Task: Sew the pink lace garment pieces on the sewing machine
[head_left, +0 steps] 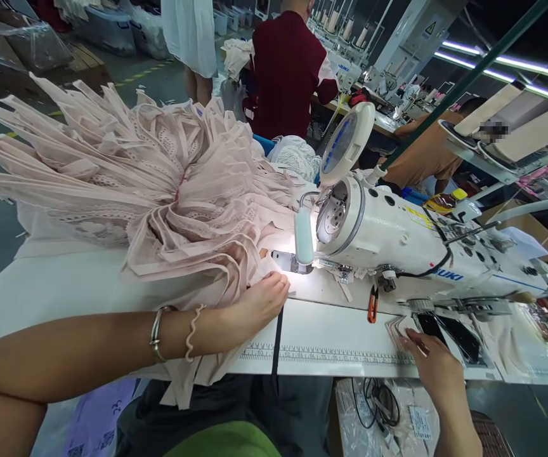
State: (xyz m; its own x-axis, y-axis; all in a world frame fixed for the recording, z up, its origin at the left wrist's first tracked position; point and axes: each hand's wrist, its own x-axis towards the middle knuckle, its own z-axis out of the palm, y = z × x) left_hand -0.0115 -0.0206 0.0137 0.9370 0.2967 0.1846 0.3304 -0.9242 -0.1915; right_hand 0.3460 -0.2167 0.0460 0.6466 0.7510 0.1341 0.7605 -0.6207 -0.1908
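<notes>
A big heap of pale pink mesh and lace garment pieces [169, 190] lies on the white sewing table [331, 330], spreading to the left. My left hand [259, 301] rests on the pink fabric edge close to the needle area, fingers closed on the cloth. The white sewing machine [397, 238] stands to the right with its small lamp [304, 236] lit. My right hand [429, 358] lies near the table's front edge, fingertips pinching a small stack of pale labels [397, 328].
Orange-handled snips [373, 304] lie by the machine base. A dark phone [450, 333] sits beside the labels. Rulers are printed along the table's front edge. Other people stand and sit at machines behind, with fabric bins and boxes at left.
</notes>
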